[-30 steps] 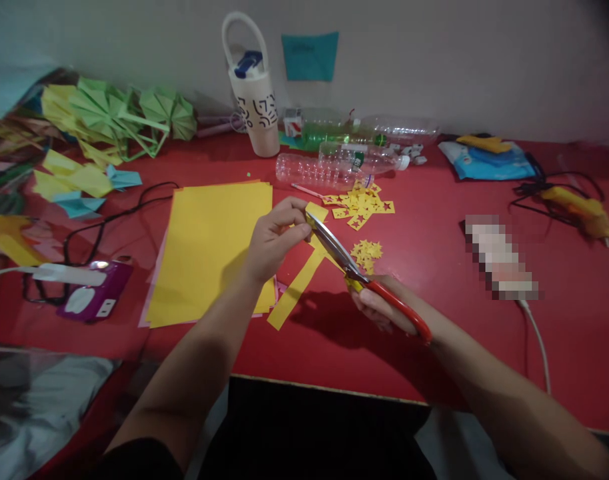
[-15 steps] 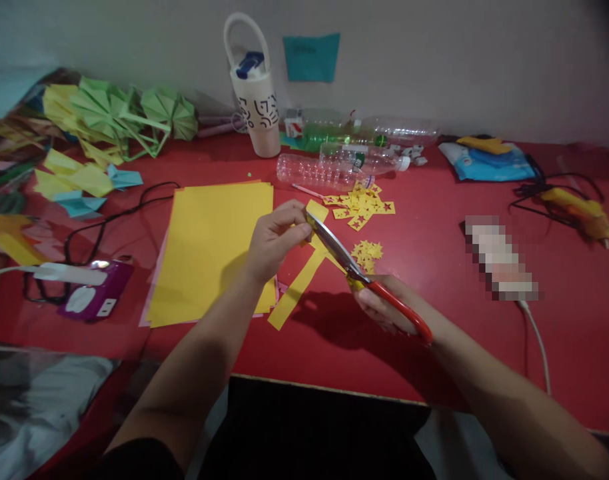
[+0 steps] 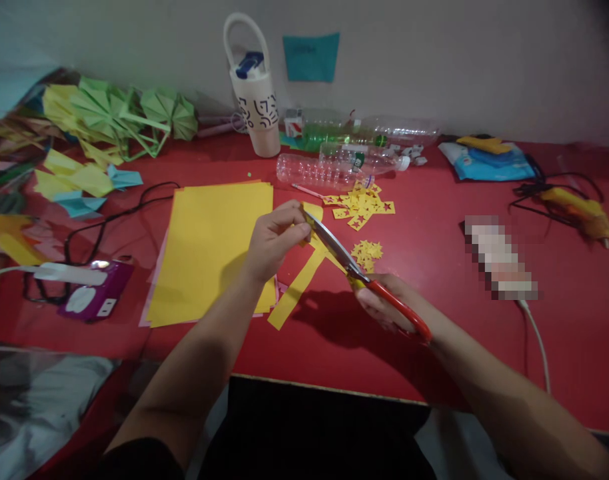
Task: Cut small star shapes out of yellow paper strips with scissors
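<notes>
My right hand (image 3: pixel 384 303) is closed around the red handles of a pair of scissors (image 3: pixel 342 253), whose blades point up and left. The blade tips reach the fingertips of my left hand (image 3: pixel 279 240), which pinches a small piece of yellow paper; its far part (image 3: pixel 313 211) shows behind the tips. Below the blades, a yellow paper strip (image 3: pixel 297 290) lies slanted on the red table (image 3: pixel 264 350). Small yellow paper stars (image 3: pixel 367 255) are heaped right of the scissors. Behind them lie yellow scraps with star-shaped holes (image 3: pixel 359 208).
Yellow paper sheets (image 3: pixel 209 253) are stacked on the left. Clear plastic bottles (image 3: pixel 324 170) and a white tumbler (image 3: pixel 258 113) line the back. A glue gun (image 3: pixel 579 210) and a blurred phone (image 3: pixel 499 257) are on the right. A purple device (image 3: pixel 97 293) and folded paper (image 3: pixel 109 113) occupy the left.
The yellow paper at my left fingertips has tilted and shifted slightly left. The scissor tips have edged a little up and left. Both hands stay nearly where they were.
</notes>
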`<action>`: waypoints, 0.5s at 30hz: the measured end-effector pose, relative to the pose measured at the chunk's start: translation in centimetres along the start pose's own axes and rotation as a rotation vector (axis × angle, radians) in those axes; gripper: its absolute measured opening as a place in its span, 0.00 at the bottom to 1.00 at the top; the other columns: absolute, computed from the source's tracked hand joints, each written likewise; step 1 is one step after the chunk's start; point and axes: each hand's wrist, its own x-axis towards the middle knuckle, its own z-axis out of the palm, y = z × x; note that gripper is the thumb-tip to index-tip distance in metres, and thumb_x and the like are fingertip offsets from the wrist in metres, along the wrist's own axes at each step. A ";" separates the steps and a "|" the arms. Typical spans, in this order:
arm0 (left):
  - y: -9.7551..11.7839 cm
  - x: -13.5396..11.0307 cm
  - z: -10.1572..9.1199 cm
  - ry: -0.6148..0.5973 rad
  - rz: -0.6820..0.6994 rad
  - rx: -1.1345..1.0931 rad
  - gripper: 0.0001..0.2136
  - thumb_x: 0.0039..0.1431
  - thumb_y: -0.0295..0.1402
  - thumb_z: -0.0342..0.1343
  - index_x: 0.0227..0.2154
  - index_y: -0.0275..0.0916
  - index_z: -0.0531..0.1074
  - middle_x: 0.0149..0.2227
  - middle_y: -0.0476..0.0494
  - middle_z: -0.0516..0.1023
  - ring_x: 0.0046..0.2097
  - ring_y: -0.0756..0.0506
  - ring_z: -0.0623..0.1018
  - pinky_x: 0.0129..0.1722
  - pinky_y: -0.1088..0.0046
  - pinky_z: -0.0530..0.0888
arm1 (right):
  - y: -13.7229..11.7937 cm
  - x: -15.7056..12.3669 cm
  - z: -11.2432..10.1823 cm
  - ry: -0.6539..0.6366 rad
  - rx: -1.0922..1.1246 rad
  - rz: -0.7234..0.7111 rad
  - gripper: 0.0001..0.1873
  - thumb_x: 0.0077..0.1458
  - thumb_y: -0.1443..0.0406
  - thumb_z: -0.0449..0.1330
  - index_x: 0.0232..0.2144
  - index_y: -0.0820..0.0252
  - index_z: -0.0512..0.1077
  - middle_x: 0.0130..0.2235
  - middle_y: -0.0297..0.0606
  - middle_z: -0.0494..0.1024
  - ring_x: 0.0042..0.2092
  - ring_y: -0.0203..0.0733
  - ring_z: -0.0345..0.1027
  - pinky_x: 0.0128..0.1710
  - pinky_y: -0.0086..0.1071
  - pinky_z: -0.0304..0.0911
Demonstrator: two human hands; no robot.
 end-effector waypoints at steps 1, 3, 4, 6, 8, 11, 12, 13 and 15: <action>0.0 0.0 0.0 0.004 -0.002 0.001 0.11 0.51 0.32 0.56 0.15 0.41 0.70 0.22 0.49 0.67 0.29 0.49 0.68 0.33 0.67 0.68 | 0.0 0.0 0.0 0.008 -0.003 0.005 0.28 0.48 0.42 0.61 0.19 0.54 0.55 0.13 0.23 0.57 0.13 0.27 0.49 0.11 0.25 0.47; 0.1 0.0 0.0 0.012 -0.006 -0.016 0.11 0.50 0.31 0.56 0.14 0.41 0.69 0.22 0.48 0.68 0.30 0.49 0.69 0.33 0.67 0.68 | 0.0 0.1 0.0 0.021 -0.012 0.016 0.28 0.48 0.43 0.61 0.18 0.54 0.55 0.13 0.23 0.57 0.13 0.27 0.50 0.11 0.25 0.47; 0.2 0.0 0.0 0.017 -0.008 -0.030 0.11 0.50 0.31 0.56 0.14 0.41 0.69 0.22 0.48 0.68 0.30 0.49 0.69 0.33 0.67 0.68 | 0.1 0.2 0.0 0.024 -0.007 0.014 0.28 0.49 0.43 0.61 0.18 0.54 0.55 0.13 0.24 0.58 0.13 0.28 0.51 0.12 0.25 0.48; 0.3 0.0 0.0 0.026 -0.026 -0.064 0.11 0.48 0.30 0.56 0.13 0.41 0.69 0.20 0.48 0.67 0.29 0.49 0.69 0.31 0.68 0.67 | 0.3 0.4 -0.1 0.039 0.041 -0.029 0.27 0.52 0.43 0.59 0.18 0.54 0.57 0.13 0.23 0.58 0.13 0.28 0.52 0.12 0.26 0.51; 0.4 0.1 0.0 0.024 -0.070 -0.106 0.10 0.47 0.30 0.55 0.13 0.41 0.68 0.19 0.49 0.65 0.27 0.50 0.67 0.28 0.69 0.65 | 0.5 0.6 -0.1 0.075 0.108 -0.117 0.26 0.53 0.42 0.58 0.20 0.54 0.59 0.13 0.22 0.58 0.12 0.28 0.52 0.12 0.26 0.54; 0.4 0.1 -0.1 -0.004 -0.159 -0.167 0.12 0.46 0.31 0.55 0.11 0.40 0.63 0.17 0.49 0.62 0.24 0.51 0.64 0.25 0.71 0.62 | 0.5 0.7 -0.2 0.146 0.133 -0.232 0.27 0.52 0.41 0.59 0.20 0.54 0.59 0.12 0.21 0.57 0.12 0.29 0.51 0.13 0.27 0.57; 0.4 0.1 -0.1 -0.024 -0.190 -0.175 0.12 0.46 0.31 0.54 0.11 0.40 0.62 0.17 0.50 0.61 0.23 0.51 0.63 0.24 0.71 0.62 | 0.5 0.8 -0.2 0.167 0.126 -0.257 0.27 0.52 0.41 0.59 0.19 0.54 0.59 0.12 0.21 0.56 0.12 0.29 0.51 0.13 0.27 0.57; 0.4 0.1 0.0 -0.048 -0.219 -0.176 0.13 0.46 0.31 0.54 0.11 0.39 0.61 0.17 0.50 0.60 0.22 0.52 0.62 0.23 0.72 0.61 | 0.4 0.8 -0.2 0.187 0.120 -0.273 0.28 0.53 0.41 0.59 0.19 0.54 0.59 0.12 0.21 0.56 0.12 0.29 0.51 0.13 0.27 0.57; 0.4 0.0 0.4 -0.113 -0.284 -0.138 0.13 0.48 0.31 0.53 0.12 0.39 0.60 0.17 0.52 0.59 0.21 0.53 0.59 0.22 0.74 0.59 | 0.3 0.9 -0.3 0.231 0.122 -0.280 0.28 0.53 0.41 0.59 0.18 0.53 0.58 0.11 0.22 0.57 0.12 0.30 0.52 0.13 0.28 0.57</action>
